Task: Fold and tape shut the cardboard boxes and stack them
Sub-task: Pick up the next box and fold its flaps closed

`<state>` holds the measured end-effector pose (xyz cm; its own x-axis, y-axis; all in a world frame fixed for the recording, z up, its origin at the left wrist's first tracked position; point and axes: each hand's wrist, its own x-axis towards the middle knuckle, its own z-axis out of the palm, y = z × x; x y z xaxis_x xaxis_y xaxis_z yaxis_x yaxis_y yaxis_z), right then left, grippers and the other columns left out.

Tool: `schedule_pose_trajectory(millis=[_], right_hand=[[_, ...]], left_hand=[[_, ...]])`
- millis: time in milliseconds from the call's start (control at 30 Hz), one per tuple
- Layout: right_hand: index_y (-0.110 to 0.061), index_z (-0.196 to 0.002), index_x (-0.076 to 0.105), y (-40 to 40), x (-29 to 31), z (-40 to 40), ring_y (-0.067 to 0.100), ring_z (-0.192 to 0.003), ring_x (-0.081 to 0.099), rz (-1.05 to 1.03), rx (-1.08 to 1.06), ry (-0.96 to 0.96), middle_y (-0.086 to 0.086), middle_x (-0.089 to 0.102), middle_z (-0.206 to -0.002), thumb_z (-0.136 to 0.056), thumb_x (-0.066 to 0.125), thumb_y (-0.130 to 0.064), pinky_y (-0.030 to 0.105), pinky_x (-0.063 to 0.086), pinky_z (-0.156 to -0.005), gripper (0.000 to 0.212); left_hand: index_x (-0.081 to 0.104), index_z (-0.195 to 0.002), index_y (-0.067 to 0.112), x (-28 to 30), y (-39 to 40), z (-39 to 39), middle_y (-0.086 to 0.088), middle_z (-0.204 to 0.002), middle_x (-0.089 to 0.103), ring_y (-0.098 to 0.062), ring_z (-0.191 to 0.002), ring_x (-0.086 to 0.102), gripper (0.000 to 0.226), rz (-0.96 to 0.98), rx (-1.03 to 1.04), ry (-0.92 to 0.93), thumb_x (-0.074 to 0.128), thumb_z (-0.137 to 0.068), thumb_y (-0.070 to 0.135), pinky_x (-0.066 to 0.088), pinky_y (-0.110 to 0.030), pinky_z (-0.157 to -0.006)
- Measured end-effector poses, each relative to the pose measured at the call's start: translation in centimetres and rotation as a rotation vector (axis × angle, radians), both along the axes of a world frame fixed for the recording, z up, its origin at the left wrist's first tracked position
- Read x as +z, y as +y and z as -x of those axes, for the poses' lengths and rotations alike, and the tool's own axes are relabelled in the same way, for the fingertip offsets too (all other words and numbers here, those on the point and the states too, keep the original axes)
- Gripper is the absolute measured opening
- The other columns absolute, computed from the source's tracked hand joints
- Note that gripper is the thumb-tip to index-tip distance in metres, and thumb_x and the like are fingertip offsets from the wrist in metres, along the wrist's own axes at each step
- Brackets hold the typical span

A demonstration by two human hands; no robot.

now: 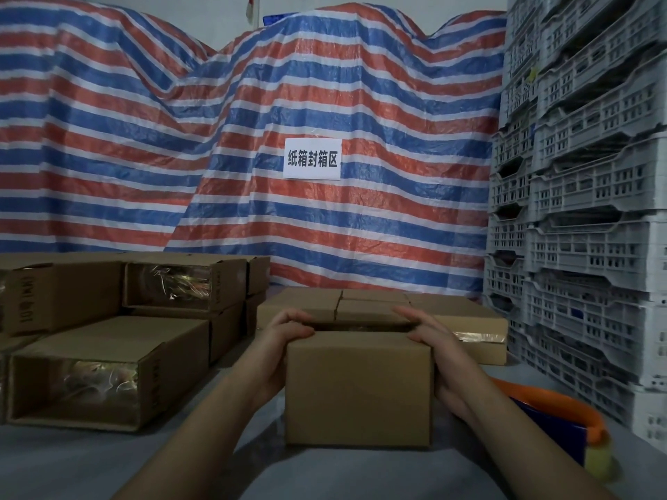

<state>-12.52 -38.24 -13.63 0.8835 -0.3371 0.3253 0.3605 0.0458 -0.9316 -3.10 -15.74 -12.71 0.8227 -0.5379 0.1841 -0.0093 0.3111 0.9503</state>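
Box point(358, 387) plain brown, top flaps partly folded; left grip point(288, 337), right grip point(429, 337) grasping it.

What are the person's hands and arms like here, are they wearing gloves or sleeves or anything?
Nothing is worn, as far as the view shows. The left hand and right hand are bare, with no gloves, rings or tape on the fingers. Both forearms are uncovered right down to the bottom edge of the picture, with no sleeve cuff, watch or wristband in sight. Anything above the forearms is out of view.

Box point(357, 387) between both hands; stacked boxes point(108, 341) left, crates point(584, 211) right.
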Motion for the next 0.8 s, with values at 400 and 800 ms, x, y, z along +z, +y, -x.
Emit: schedule_pose_trajectory(millis=[400, 800], right_hand=[[-0.022, -0.088, 0.082, 0.3, -0.4, 0.0, 0.015, -0.106, 0.065, 0.167, -0.171, -0.061, -0.008, 0.075, -0.104, -0.096, 0.045, -0.005, 0.03, 0.048, -0.086, 0.042], [-0.012, -0.084, 0.078, 0.7, 0.1, 0.4, 0.028, -0.108, 0.064, 0.144, -0.161, -0.041, 0.005, 0.074, -0.106, -0.096, 0.044, -0.002, 0.041, 0.05, -0.094, 0.037]], left_hand=[[0.066, -0.104, 0.01, 0.7, 0.1, 0.0, -0.011, -0.115, 0.063, -0.025, -0.099, 0.06, 0.014, -0.255, 0.139, -0.132, 0.057, -0.093, 0.013, 0.046, -0.036, -0.087], [0.035, -0.148, 0.036, 3.8, -4.8, 5.3, 0.004, -0.15, 0.043, -0.018, -0.132, 0.044, 0.056, -1.166, 0.126, -1.247, 0.028, -0.099, 0.061, 0.038, -0.04, -0.106]])
